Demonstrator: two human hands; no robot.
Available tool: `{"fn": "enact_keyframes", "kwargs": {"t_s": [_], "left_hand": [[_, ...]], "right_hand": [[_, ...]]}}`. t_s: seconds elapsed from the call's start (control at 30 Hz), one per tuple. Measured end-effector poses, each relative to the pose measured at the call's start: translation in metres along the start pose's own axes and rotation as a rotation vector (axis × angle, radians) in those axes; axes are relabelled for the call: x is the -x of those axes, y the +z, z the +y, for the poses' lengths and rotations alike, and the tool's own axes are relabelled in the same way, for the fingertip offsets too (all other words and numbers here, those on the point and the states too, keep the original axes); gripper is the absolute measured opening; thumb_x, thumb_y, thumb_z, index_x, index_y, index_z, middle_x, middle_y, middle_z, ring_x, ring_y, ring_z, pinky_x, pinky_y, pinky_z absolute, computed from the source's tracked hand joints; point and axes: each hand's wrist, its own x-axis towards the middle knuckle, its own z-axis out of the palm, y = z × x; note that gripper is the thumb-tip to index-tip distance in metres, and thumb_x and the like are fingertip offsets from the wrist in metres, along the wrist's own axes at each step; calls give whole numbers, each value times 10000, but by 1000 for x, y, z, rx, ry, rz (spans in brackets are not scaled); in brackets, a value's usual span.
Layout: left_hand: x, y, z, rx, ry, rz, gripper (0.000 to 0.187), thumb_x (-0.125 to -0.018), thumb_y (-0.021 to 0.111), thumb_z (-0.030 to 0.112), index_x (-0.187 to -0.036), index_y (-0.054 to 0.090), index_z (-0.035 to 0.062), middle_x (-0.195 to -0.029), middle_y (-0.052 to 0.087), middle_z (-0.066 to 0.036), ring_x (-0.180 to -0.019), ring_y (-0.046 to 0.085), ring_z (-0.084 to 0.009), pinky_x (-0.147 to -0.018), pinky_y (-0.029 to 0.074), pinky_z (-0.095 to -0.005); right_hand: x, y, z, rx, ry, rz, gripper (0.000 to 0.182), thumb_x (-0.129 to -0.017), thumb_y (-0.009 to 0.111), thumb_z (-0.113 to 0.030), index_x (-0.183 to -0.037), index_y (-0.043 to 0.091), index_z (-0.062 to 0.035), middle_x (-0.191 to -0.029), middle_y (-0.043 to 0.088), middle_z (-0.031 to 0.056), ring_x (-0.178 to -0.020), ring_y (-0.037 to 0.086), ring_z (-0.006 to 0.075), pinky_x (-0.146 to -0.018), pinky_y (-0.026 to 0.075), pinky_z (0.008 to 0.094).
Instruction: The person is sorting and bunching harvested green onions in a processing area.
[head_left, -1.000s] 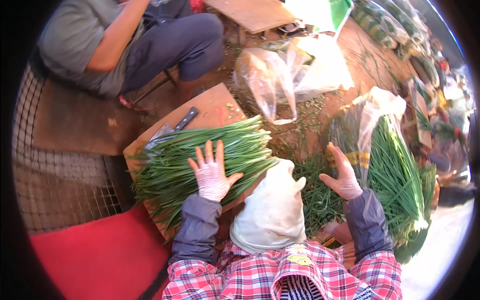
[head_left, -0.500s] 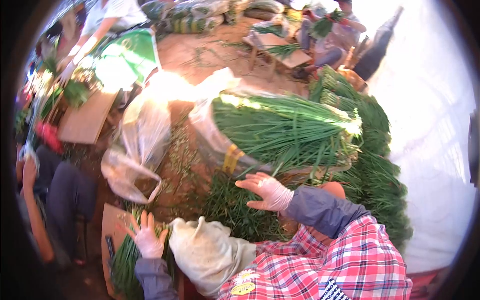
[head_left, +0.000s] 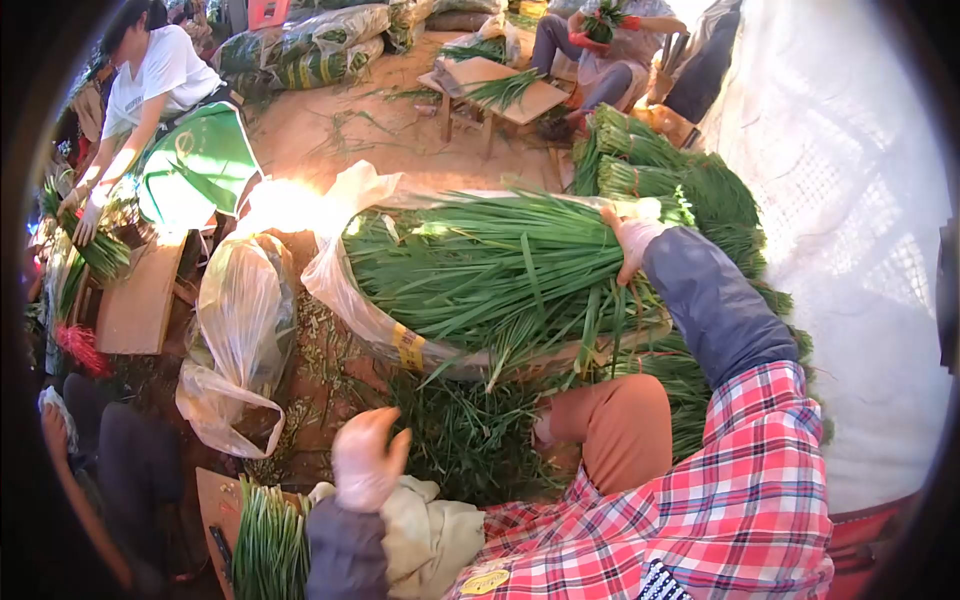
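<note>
My right hand (head_left: 634, 240), in a thin clear glove, reaches onto the right end of a big heap of long green stalks (head_left: 500, 265). Its fingers curl over the stalks and grip some of them. The heap lies in an open plastic bag (head_left: 340, 290). My left hand (head_left: 366, 460) hangs over the pale cloth on my lap (head_left: 425, 540), thumb apart from the fingers and nothing in it. A smaller bunch of stalks (head_left: 270, 545) rests on a wooden board (head_left: 215, 490) at the lower left, beside a dark-handled tool (head_left: 220, 548).
Tied green bundles (head_left: 690, 200) are stacked at the right by a white sheet (head_left: 840, 250). Loose greens (head_left: 465, 430) cover the ground before me. A knotted plastic bag (head_left: 240, 330) stands left. Other people work at the upper left, upper right and left edge, near low wooden benches.
My right hand has moved up and right onto the stalks and closed on some. My left hand has moved right, away from the small bunch. The view has shifted.
</note>
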Motion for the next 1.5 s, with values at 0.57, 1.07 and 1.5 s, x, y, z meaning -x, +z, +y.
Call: {"fn": "enact_keyframes", "kwargs": {"t_s": [0.57,1.07,1.5], "left_hand": [[-107,205,66,91,-518,-192,621,-734,648,299,-1243,404,41,-841,634,-237,-790,609,-433,-714,478,-495],[-37,119,70,1878,-666,-225,313,-930,474,159,-1198,460,-1,-1063,588,-175,-1003,587,-360,-792,510,-512],[-37,154,57,1917,-753,212,138,-931,512,178,-1050,486,113,-871,602,-60,-475,387,-91,-415,303,-248]], "right_hand": [[-12,5,17,-56,-233,91,1340,-461,874,-346,-1447,3,-90,-1204,513,274,-1096,529,365,-913,423,381],[-4,-45,32,-656,-373,161,553,-571,760,-257,-1039,605,-9,-889,659,172,-857,640,287,-756,503,361],[41,-71,82,-1085,-277,302,368,-648,732,-121,-981,630,-2,-850,659,87,-785,619,167,-703,505,292]]}}
